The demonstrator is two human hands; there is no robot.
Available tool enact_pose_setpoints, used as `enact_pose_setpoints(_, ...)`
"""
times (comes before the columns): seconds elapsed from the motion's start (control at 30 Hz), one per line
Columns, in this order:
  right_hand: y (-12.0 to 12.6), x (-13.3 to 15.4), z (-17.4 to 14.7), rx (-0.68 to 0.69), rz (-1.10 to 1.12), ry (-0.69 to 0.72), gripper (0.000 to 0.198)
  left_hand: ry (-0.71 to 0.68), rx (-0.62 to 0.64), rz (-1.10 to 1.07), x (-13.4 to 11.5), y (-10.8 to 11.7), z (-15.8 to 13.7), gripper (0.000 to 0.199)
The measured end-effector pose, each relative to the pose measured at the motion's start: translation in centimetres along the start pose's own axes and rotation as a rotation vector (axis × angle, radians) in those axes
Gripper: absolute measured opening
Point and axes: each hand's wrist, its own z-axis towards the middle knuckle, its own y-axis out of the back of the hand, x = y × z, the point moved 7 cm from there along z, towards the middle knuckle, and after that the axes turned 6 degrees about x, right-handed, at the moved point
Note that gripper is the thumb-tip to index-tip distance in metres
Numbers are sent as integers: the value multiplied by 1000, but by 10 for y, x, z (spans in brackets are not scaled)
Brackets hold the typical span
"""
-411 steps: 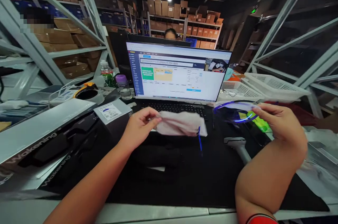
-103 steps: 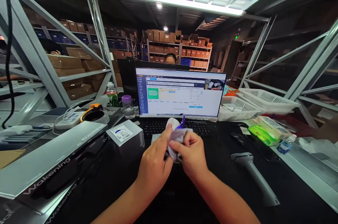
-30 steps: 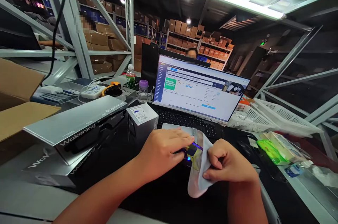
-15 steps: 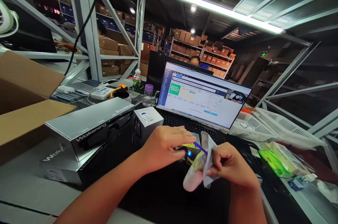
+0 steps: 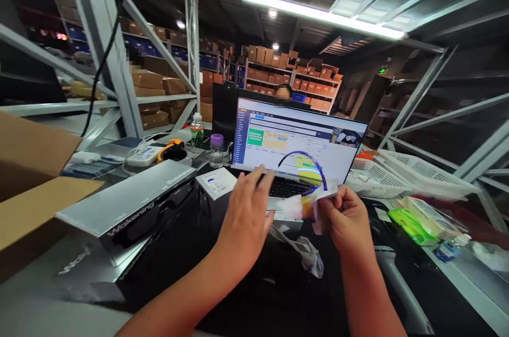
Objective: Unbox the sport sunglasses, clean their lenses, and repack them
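Observation:
My right hand [image 5: 350, 218] is closed on a pair of glasses with a curved blue-purple arm [image 5: 318, 167] and a yellow lens. A crumpled white wrapping [image 5: 318, 215] is bunched in the same fingers and covers part of the glasses. My left hand [image 5: 248, 215] is raised just left of them, its fingers apart and holding nothing. Below the hands, a crumpled clear plastic bag [image 5: 312, 257] lies on the black desk mat [image 5: 274, 294]. A small white-topped box [image 5: 217, 183] stands beyond my left hand.
Silver "Wakening" boxes [image 5: 131, 196] are stacked on the left beside an open carton [image 5: 43, 199]. A monitor [image 5: 254, 154] and keyboard [image 5: 284, 187] stand ahead. White baskets [image 5: 389, 178], a green packet [image 5: 413, 225] and a bottle [image 5: 451, 247] sit right. A grey handheld device [image 5: 401, 289] lies by my right forearm.
My left hand has let go of the glasses and opened. My right hand has lifted them in front of the monitor, arm upward. The clear bag on the mat now shows.

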Motion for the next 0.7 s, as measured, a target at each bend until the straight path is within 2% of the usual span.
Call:
enact_pose_setpoints(0.07, -2, 0, 2, 6, 55, -1, 45, 48, 61, -19, 1, -9, -4, 74)
enact_pose_setpoints(0.13, -12, 2, -2, 25, -10, 8, 46, 7, 111, -25, -8, -18, -10, 84)
enact_pose_setpoints(0.2, -27, 6, -9, 25, -119, 61, 47, -21, 89, 22, -19, -23, -16, 90)
enact_pose_setpoints(0.27, -42, 12, -17, 23, -225, 159, 48, -20, 32, 78, -27, -23, -19, 77)
enact_pose_setpoints(0.33, -51, 17, -24, 17, -317, 252, 48, -21, -24, 101, -29, -20, -18, 54)
enact_pose_setpoints(0.4, -51, 19, -27, 7, -342, 261, 48, -60, -32, 42, -28, -18, -14, 39)
enact_pose_setpoints(0.47, -39, 17, -24, -28, -268, 168, 51, -131, 40, -86, -27, -21, -9, 36)
enact_pose_setpoints(0.57, -12, 9, -13, -95, 24, -36, 59, -225, 183, -226, -27, -28, -5, 41)
enact_pose_setpoints(0.7, 14, -1, 4, -179, 395, -168, 70, -338, 235, -288, -34, -36, -6, 42)
